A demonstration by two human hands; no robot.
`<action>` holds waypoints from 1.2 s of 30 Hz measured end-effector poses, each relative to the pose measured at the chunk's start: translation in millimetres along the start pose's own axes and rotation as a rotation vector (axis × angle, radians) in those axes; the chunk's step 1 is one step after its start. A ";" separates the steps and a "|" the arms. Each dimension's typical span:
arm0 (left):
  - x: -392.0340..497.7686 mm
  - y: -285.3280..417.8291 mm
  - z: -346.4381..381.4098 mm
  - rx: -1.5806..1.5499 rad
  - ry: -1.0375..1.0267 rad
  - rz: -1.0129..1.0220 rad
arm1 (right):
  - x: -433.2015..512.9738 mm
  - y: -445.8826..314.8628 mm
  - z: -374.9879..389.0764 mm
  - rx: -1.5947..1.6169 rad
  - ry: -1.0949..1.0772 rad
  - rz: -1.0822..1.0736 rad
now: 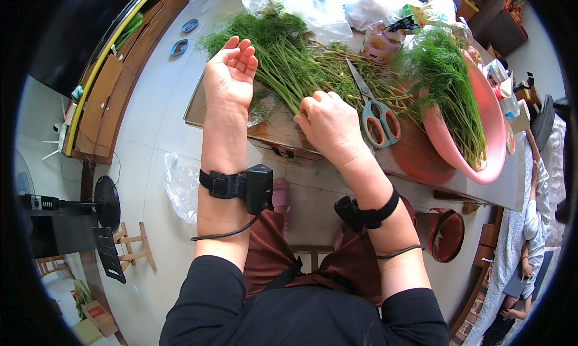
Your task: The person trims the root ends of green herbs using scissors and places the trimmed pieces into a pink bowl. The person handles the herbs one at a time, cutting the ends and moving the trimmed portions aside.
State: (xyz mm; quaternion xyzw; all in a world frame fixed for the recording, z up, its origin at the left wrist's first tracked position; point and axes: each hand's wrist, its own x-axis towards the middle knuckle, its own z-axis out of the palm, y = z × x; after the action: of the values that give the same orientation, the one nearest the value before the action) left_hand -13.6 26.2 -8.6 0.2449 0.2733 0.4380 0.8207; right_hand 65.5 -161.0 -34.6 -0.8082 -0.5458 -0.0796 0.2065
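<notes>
My left hand [231, 72] is raised palm up beside the feathery herb fronds, its fingers loosely curled and holding nothing. A large pile of feathery green herb [271, 43], dill or fennel, lies on the wooden table [406, 154]. My right hand [332, 127] has its fingers closed at the lower stem ends of this pile; the exact grip is partly hidden under the fingers. Just right of that hand lie scissors [378, 115] with teal and orange handles, blades pointing away. Loose trimmed stems [347, 77] spread behind them. A pink plastic basin [494, 151] holds another herb bunch [451, 93].
Plastic bags [311, 11] and a pink package [381, 43] crowd the table's far side. A clear plastic bag [180, 188] and two small blue dishes [179, 47] are on the floor. A red bin [447, 235] stands at right. Another person [535, 219] lies on a bed.
</notes>
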 end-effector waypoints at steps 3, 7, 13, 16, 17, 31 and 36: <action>2.0 2.3 -3.9 -0.020 -0.006 -0.012 | 1.2 -2.1 12.6 -0.074 0.019 0.022; 1.2 4.5 -6.5 -0.030 -0.009 -0.023 | 8.7 -0.8 9.2 -0.073 0.186 0.011; -2.8 3.4 -6.9 0.014 -0.024 -0.046 | 17.2 15.0 -7.0 0.267 0.271 0.120; -9.0 -2.9 -2.6 0.245 -0.232 -0.185 | 21.4 25.4 -20.6 0.366 0.409 0.110; -11.5 -5.5 -1.6 0.332 -0.345 -0.248 | 21.4 27.1 -28.2 0.447 0.413 0.160; -41.0 -56.0 37.9 0.212 -0.535 -0.097 | 8.6 58.7 -67.1 1.092 0.439 0.286; -43.8 -60.4 45.8 0.196 -0.558 -0.039 | -2.4 74.2 -65.8 1.045 0.335 0.312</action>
State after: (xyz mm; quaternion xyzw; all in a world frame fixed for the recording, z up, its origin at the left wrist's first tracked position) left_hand 31.6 -48.6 -3.6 0.4289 0.0826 0.3094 0.8447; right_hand 138.8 -214.4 5.7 -0.6462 -0.3469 0.1052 0.6716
